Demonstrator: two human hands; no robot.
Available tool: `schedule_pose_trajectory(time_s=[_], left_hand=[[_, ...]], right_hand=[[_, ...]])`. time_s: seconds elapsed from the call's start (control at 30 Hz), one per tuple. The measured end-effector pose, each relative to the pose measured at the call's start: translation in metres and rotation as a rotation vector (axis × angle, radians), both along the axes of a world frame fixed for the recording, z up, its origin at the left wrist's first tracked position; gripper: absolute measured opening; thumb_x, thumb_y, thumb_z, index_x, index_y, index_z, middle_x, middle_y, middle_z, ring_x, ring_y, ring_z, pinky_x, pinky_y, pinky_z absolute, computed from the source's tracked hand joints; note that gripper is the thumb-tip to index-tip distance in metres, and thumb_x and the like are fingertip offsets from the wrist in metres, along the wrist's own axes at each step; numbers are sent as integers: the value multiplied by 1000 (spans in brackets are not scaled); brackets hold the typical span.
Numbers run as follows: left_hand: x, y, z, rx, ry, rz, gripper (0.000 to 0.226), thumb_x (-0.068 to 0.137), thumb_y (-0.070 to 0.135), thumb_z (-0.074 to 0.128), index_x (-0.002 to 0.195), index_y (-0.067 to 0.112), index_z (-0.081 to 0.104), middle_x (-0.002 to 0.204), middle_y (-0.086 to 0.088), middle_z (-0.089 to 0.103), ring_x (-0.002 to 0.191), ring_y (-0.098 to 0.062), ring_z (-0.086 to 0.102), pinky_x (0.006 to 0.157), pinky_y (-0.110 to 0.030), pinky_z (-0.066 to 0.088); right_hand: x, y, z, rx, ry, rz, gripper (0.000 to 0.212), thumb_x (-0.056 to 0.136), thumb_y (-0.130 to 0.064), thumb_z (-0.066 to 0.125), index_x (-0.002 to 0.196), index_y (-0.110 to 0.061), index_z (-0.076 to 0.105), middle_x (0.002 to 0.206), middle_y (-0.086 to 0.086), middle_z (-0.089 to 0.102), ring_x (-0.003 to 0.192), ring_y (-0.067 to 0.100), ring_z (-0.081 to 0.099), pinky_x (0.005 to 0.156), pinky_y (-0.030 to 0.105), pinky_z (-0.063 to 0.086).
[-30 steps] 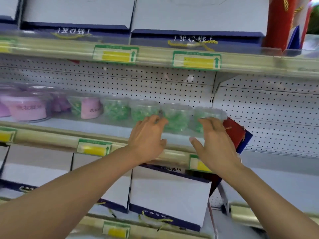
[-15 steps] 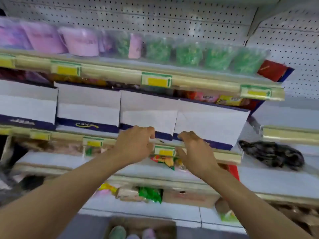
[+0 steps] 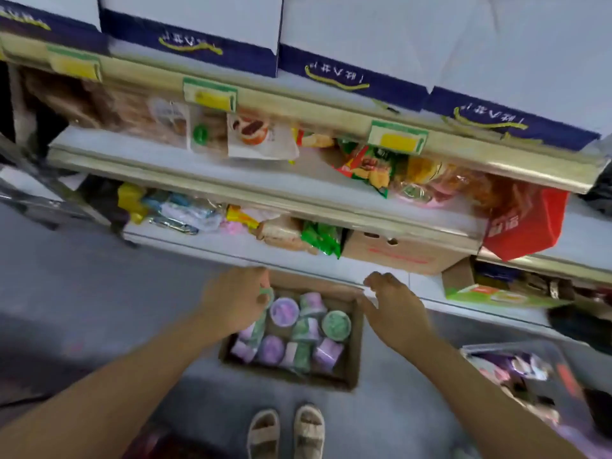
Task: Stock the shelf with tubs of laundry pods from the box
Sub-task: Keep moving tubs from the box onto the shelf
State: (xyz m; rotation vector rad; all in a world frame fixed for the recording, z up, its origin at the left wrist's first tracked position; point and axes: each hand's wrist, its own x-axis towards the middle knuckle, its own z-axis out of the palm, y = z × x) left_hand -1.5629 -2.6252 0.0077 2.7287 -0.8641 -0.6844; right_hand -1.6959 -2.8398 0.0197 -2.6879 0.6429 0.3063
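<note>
A brown cardboard box (image 3: 351, 369) sits on the grey floor in front of the shelving. Several clear tubs of laundry pods lie in it, some purple (image 3: 284, 312), some green (image 3: 336, 325). My left hand (image 3: 235, 301) hovers over the box's left side, fingers loosely curled and holding nothing. Over the box's right edge hangs my right hand (image 3: 392, 309), empty, with its fingers apart. The shelf with the stocked tubs is out of view above.
Shelves with snack packets (image 3: 367, 167) and white-and-blue boxes (image 3: 354, 44) rise behind the box. A carton (image 3: 400, 255) and a red bag (image 3: 526, 226) sit at the right. A clear bin (image 3: 530, 376) stands on the floor at right. Sandalled feet (image 3: 286, 432) stand below the box.
The view has swung down from the upper shelf to the floor. Both hands have dropped from the tubs on the shelf to just above the box.
</note>
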Motion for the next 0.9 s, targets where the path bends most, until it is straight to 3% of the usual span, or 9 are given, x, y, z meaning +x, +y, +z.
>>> schedule_pose_trajectory(time_s=[0.17, 0.27, 0.57, 0.67, 0.8, 0.9], left_hand=[[-21, 24, -86, 165, 81, 100, 20, 89, 29, 51, 106, 21, 57, 106, -8, 66, 100, -28, 62, 80, -35, 48], [-33, 28, -131, 228, 86, 179, 24, 90, 27, 48, 113, 22, 56, 113, -6, 64, 104, -28, 61, 80, -33, 46], [-30, 37, -287, 128, 236, 409, 18, 81, 27, 57, 97, 30, 51, 107, 3, 64, 101, -27, 60, 79, -32, 44], [-20, 43, -352, 130, 233, 389, 38, 76, 29, 58, 113, 24, 50, 115, -3, 59, 101, -29, 59, 82, -39, 50], [-6, 50, -434, 274, 98, 168, 68, 77, 23, 64, 138, 16, 35, 140, -11, 39, 123, -31, 42, 93, -43, 42], [5, 51, -487, 247, -25, -38, 91, 52, 21, 84, 134, 8, 46, 137, -23, 43, 121, -44, 44, 91, -51, 43]], right_hand=[[-11, -7, -94, 90, 139, -17, 39, 88, -27, 51, 124, -13, 49, 117, 12, 58, 103, 35, 58, 80, 40, 49], [-13, -7, -149, 130, 200, -15, 31, 87, -24, 53, 117, -14, 53, 116, 16, 57, 100, 38, 58, 79, 42, 50], [9, 13, -305, 206, 235, 3, 33, 91, -28, 52, 120, -14, 52, 117, 13, 60, 105, 33, 57, 82, 35, 46], [16, 25, -362, 232, 220, 32, 33, 91, -28, 52, 121, -14, 50, 118, 10, 58, 107, 28, 56, 85, 34, 46], [23, 35, -440, 219, 247, 22, 41, 89, -29, 55, 126, -16, 45, 123, 9, 55, 112, 28, 53, 93, 44, 46], [22, 34, -496, 200, 294, -6, 48, 85, -31, 56, 129, -18, 41, 122, 10, 51, 111, 32, 52, 92, 50, 45]])
